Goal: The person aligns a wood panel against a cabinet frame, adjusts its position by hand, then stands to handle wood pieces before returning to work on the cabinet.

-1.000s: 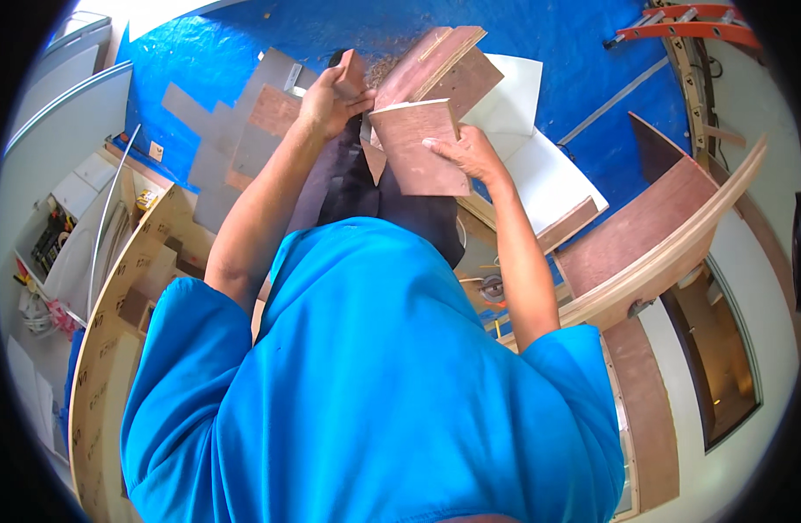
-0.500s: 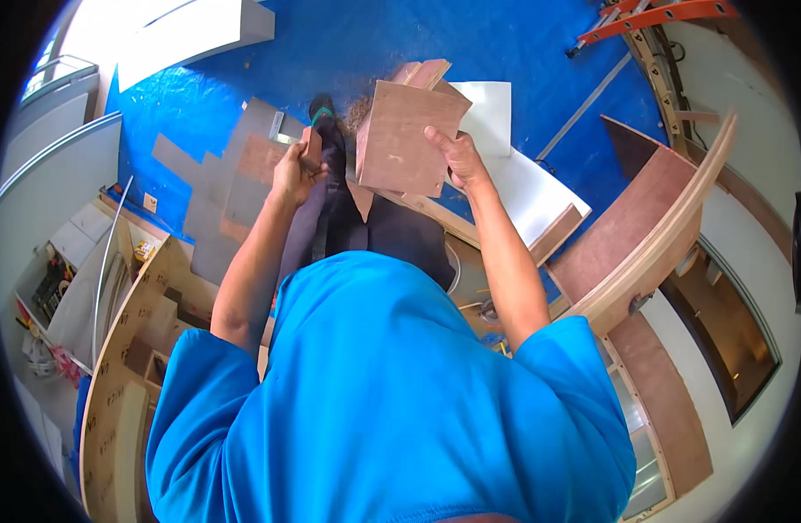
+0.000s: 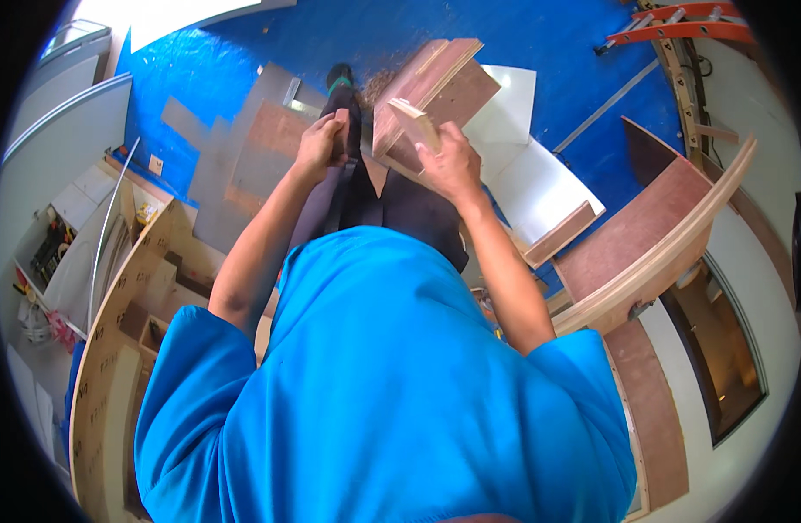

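My left hand (image 3: 322, 144) grips a small reddish-brown block (image 3: 341, 126) above my left leg. My right hand (image 3: 450, 166) holds a plywood piece (image 3: 415, 122), turned nearly edge-on, its pale cut edge facing up. Just beyond it lies a stack of plywood boards (image 3: 426, 74) with wood shavings (image 3: 378, 87) at its left side. White curved panels (image 3: 548, 200) lie to the right of my right hand. Grey sheets and brown offcuts (image 3: 265, 139) lie beyond my left hand. My legs in dark trousers (image 3: 400, 209) are under both hands.
Blue sheeting (image 3: 583, 78) covers the floor. At right are a curved plywood frame (image 3: 636, 222) and an orange ladder (image 3: 692, 26). At left stand a plywood cabinet (image 3: 108, 331), grey panels (image 3: 69, 122) and a tool box (image 3: 56, 240). A white panel (image 3: 173, 17) lies at the back.
The plywood piece in my right hand has turned from face-up to nearly edge-on. My left hand, still on the block, moved down, then slightly up and right again.
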Available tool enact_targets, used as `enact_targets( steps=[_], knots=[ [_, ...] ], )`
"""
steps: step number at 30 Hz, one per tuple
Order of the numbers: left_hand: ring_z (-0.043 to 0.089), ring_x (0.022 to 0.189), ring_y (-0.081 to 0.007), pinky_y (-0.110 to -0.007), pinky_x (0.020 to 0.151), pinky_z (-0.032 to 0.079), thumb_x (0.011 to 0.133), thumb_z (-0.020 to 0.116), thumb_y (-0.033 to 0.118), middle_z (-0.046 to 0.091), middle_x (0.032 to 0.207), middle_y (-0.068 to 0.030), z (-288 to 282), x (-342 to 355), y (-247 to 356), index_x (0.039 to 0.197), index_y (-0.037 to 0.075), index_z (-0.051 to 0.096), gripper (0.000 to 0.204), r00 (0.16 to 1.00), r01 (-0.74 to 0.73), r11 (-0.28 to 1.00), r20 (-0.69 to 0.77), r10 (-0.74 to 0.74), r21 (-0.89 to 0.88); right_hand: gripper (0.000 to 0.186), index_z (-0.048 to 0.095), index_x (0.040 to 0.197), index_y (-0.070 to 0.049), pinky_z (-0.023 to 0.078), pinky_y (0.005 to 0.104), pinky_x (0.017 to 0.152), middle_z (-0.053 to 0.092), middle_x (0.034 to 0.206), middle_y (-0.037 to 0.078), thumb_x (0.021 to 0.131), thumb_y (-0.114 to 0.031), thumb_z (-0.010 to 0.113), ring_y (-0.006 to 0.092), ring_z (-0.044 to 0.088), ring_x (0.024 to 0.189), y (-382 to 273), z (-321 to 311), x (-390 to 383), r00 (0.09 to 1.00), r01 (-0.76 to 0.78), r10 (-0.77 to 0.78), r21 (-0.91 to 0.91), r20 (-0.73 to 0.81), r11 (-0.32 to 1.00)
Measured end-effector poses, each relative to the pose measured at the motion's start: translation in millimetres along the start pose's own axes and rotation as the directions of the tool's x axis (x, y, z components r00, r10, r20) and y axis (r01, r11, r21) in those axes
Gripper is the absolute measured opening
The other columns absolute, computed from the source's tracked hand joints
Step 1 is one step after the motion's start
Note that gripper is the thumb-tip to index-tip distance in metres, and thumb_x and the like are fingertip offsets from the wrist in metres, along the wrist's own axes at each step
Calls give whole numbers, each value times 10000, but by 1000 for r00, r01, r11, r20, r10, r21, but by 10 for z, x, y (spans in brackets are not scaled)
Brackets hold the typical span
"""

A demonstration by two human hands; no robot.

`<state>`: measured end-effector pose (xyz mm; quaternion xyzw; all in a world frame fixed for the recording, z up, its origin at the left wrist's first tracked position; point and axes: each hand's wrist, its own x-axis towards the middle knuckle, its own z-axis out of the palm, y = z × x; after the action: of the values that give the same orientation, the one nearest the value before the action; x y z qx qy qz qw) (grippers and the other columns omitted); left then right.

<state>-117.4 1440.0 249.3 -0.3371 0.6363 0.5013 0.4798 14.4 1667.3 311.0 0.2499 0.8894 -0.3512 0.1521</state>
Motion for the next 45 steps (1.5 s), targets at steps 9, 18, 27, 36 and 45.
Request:
enact_targets(
  steps=[9, 18, 27, 36, 45],
  knots=[
    [562, 574, -112, -284, 504, 493, 939, 567, 287, 602, 727, -10, 276, -598, 107, 1320, 72, 642, 443, 981, -153, 886, 173, 84, 437, 640, 558, 1379, -35, 554, 478, 847, 579, 1196, 150, 767, -120, 723, 396, 667, 982, -75, 715, -328, 998, 62, -59, -146, 29, 987],
    [609, 615, -136, -322, 587, 531, 904, 556, 298, 655, 756, -83, 350, -866, 442, 1398, 70, 603, 545, 973, -142, 752, 231, -15, 644, 731, 491, 1448, -45, 555, 463, 925, 567, 1415, 224, 748, -73, 701, 405, 644, 1146, 14, 896, -410, 999, 11, -11, -3, 54, 1000],
    [697, 838, -309, -408, 833, 527, 912, 524, 273, 681, 875, -216, 582, -126, 223, 1307, 106, 650, 447, 929, -370, 479, 321, 183, 796, 684, 489, 1437, -56, 548, 502, 933, 560, 1434, 192, 779, -74, 676, 460, 615, 1180, 20, 967, -375, 996, -10, 15, -49, 89, 999],
    [710, 923, -266, -370, 885, 520, 926, 533, 265, 707, 915, -175, 570, -81, 174, 1217, 85, 695, 378, 849, -526, 434, 426, 311, 732, 735, 495, 1436, -63, 513, 481, 1004, 552, 1425, 199, 740, -77, 730, 458, 565, 1249, 92, 1010, -396, 995, -36, 34, 10, 99, 999],
    [720, 886, -267, -391, 778, 544, 938, 543, 292, 750, 945, -147, 495, 1220, -275, 1077, 44, 724, 338, 779, -620, 272, 536, 323, 736, 716, 481, 1443, -64, 502, 514, 1014, 550, 1423, 207, 754, -50, 675, 462, 559, 1257, 57, 884, -443, 992, 3, -6, 24, 130, 1000]
  ],
)
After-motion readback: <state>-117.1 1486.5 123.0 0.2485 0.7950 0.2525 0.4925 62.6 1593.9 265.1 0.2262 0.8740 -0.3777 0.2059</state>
